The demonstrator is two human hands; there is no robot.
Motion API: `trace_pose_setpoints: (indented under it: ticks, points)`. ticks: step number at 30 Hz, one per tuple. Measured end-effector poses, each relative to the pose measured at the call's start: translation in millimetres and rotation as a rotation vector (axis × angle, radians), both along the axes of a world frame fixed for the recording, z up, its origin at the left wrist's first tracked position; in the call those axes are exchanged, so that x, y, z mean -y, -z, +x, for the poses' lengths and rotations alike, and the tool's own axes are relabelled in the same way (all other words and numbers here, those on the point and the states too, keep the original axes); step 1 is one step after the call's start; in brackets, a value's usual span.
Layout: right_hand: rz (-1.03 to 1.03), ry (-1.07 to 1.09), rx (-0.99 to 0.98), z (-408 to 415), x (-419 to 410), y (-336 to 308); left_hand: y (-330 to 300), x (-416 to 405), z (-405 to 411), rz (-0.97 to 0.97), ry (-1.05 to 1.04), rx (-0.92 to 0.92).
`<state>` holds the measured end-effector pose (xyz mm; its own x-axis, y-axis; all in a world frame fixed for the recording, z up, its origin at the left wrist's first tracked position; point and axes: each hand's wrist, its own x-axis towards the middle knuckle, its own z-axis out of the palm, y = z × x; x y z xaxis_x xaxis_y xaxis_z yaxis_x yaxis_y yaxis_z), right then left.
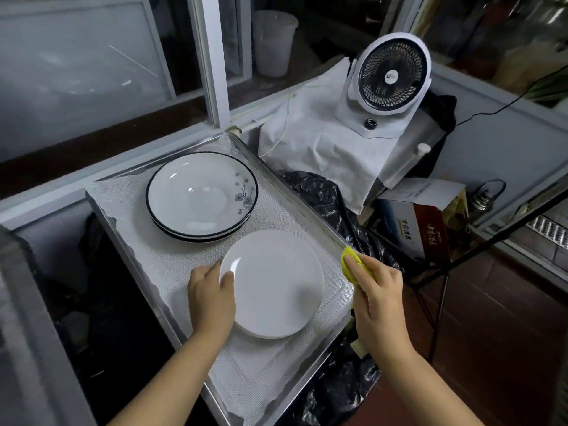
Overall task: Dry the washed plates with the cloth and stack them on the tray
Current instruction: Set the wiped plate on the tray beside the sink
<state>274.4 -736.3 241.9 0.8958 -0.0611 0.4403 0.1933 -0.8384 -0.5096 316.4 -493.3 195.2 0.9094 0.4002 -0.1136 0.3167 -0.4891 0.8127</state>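
Observation:
A plain white plate [276, 281] lies on top of a low stack of white plates, on the lined metal tray [138, 250]. My left hand [210, 298] grips its left rim, thumb on top. My right hand [376, 298] hovers just right of the plate, over the tray's right edge, and holds a bunched yellow cloth [353, 264]. Behind the white plates sits a stack of black-rimmed plates [201, 195] with a flower print.
A white desk fan [390, 78] stands on a white-covered box at the back right. Black plastic sheeting [322, 192] and a printed carton [421, 222] lie right of the tray. A window frame runs behind. A dark gap opens left of the tray.

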Motion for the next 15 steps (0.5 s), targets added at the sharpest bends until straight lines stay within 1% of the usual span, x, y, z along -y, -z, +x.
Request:
trace_pose_setpoints:
  ticks: [3,9,12,15]
  points:
    - [-0.024,-0.021,0.01,0.4,-3.9,-1.6,3.8,-1.1,-1.7,0.034,0.016,-0.021]
    - [-0.077,-0.126,0.055,5.1,-31.3,-24.8,-9.5,-11.0,-7.6,0.015,0.048,-0.078]
    - [-0.115,-0.22,0.139,7.8,-63.6,-48.7,-31.5,-37.2,-20.8,0.017,0.043,-0.026]
    - [-0.119,-0.326,0.237,9.9,-110.7,-75.0,-56.8,-85.0,-44.5,0.054,-0.012,0.086]
